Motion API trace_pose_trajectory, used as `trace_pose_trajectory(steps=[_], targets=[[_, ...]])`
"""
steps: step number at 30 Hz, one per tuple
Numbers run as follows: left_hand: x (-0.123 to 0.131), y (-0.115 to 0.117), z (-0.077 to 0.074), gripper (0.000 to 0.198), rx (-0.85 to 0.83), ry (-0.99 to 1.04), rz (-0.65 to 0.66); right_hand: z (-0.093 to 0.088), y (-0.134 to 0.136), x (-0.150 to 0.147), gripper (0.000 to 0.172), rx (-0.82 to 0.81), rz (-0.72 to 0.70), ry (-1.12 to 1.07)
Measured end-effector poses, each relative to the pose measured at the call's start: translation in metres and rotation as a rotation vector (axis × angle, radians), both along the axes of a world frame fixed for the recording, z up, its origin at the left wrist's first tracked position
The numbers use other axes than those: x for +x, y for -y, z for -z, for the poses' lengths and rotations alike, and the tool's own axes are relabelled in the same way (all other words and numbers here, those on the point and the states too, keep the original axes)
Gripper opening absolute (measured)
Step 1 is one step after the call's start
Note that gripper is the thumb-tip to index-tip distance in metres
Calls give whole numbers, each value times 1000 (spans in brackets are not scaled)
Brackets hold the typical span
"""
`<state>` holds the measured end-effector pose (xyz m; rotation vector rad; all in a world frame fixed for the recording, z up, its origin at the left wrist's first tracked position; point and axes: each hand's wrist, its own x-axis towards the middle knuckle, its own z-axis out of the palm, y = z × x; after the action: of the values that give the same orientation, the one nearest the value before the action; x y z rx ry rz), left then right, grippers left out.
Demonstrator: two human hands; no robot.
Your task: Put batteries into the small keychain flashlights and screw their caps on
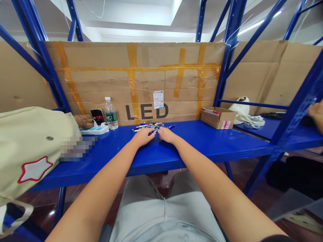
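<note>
The left hand [143,136] seems to pinch a blue pen [152,132] in its fingers, before loose pens [145,125] heaped on the desk [207,141]; whether the right hand [167,134] grips anything, I cannot tell. A nudging knuckle could send the heap rolling.

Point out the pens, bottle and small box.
Pens [146,124]: head view, on the pile's middle.
Bottle [111,116]: head view, on its green label.
Small box [211,119]: head view, on its near side.
</note>
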<state>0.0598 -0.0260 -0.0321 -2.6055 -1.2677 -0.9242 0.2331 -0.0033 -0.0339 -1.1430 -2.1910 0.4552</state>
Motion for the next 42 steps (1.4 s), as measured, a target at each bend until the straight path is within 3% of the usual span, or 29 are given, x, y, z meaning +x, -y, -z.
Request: trace_pose_trajectory(steps=[4, 9, 12, 16, 21, 23, 25, 27, 29, 36, 42], targets=[[1, 4, -1, 26, 6, -21, 0, -2, 1, -1, 32, -32, 21, -11], [7, 12, -2, 26, 1, -231, -37, -9, -3, 5, 38, -43, 156, -29], [5, 12, -4, 29, 47, -99, -111, -11, -8, 15, 32, -32, 337, -16], [-3, 7, -4, 24, 17, 48, -191, -10, -8, 31, 28, -157, 579, 199], [-6, 3, -2, 16, 8, 45, -134, -11, -3, 34, 32, -169, 684, 236], [-5, 2, -1, 16, 7, 48, -102, -11, -2, 28, 38, -53, 609, 163], [-3, 1, -1, 17, 16, 56, -66, -9, -1, 18, 43, 48, 392, 77], [-3, 1, -1, 18, 34, 54, -22, -4, -2, 7, 50, 43, 149, 15], [-2, 2, -1, 19, 56, 46, 13, 0, -5, -1, 51, -4, 30, -20], [1, 0, -2, 21, 47, 47, 17, 4, -15, -5, 29, 16, -23, -62], [2, -3, 0, 25, -69, 91, 30, 2, -12, -4, 29, 5, -49, -74]])
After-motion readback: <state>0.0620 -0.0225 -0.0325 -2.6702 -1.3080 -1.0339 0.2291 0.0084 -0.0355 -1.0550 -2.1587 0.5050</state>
